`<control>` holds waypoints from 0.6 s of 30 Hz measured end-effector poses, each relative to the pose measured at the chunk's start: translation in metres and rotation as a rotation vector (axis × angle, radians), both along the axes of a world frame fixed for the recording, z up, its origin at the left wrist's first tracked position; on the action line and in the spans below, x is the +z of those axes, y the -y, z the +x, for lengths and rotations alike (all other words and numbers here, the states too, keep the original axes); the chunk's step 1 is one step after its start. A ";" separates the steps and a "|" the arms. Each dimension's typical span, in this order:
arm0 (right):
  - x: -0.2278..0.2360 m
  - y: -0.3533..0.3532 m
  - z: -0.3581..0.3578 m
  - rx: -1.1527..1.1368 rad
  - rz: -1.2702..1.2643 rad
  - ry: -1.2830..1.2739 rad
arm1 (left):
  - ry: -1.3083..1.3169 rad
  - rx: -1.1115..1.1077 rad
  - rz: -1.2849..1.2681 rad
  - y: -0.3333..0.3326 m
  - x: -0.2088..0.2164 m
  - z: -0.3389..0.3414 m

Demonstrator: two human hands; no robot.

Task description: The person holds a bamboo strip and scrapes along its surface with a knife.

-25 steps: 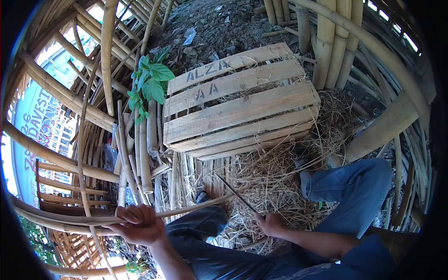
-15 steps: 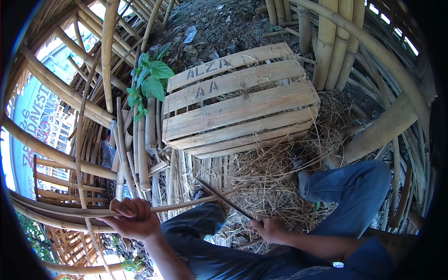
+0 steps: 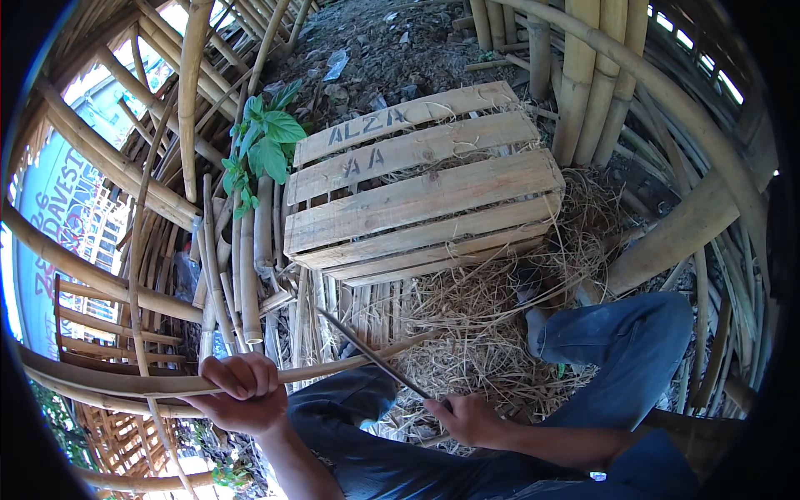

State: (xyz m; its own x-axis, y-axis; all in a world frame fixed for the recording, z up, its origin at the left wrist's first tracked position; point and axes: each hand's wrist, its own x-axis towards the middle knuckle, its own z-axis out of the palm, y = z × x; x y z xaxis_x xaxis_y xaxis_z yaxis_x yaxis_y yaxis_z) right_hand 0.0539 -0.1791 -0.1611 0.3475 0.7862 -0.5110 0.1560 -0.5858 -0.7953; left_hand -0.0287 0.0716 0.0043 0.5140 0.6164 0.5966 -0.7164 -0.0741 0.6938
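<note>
My left hand (image 3: 243,390) is closed in a fist around a long, pale bamboo strip (image 3: 333,367). The strip runs from the left rim, through the fist, to a tapered end above the straw on the right. In my right hand (image 3: 471,419) is the handle of a knife (image 3: 375,357) with a long, narrow, dark blade. Its blade points up and to the left and crosses over the strip in the picture; whether it touches the strip, I cannot tell. Fingers hide most of the handle.
A slatted wooden crate (image 3: 425,187) stands ahead, with a leafy green plant (image 3: 271,133) at its left. Straw shavings (image 3: 458,358) cover the ground between my jeans-clad legs (image 3: 617,342). Bamboo poles (image 3: 583,92) rise at the right, and a bamboo lattice (image 3: 125,183) stands at the left.
My right hand has moved slightly left, taking the knife with it, so the blade now lies farther across the strip. My left hand has shifted a little to the right, still gripping the strip.
</note>
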 end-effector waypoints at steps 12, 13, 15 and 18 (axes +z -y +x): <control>0.017 -0.015 0.002 -0.078 0.231 -0.147 | 0.025 -0.116 0.112 0.023 0.002 0.007; 0.017 -0.017 0.004 -0.045 0.167 -0.159 | 0.007 -0.114 0.123 0.024 0.002 0.007; 0.018 -0.019 0.006 -0.115 0.073 -0.170 | 0.015 -0.190 0.089 0.027 0.004 0.008; 0.018 -0.020 0.008 -0.098 0.066 -0.190 | 0.012 -0.205 0.093 0.030 0.006 0.009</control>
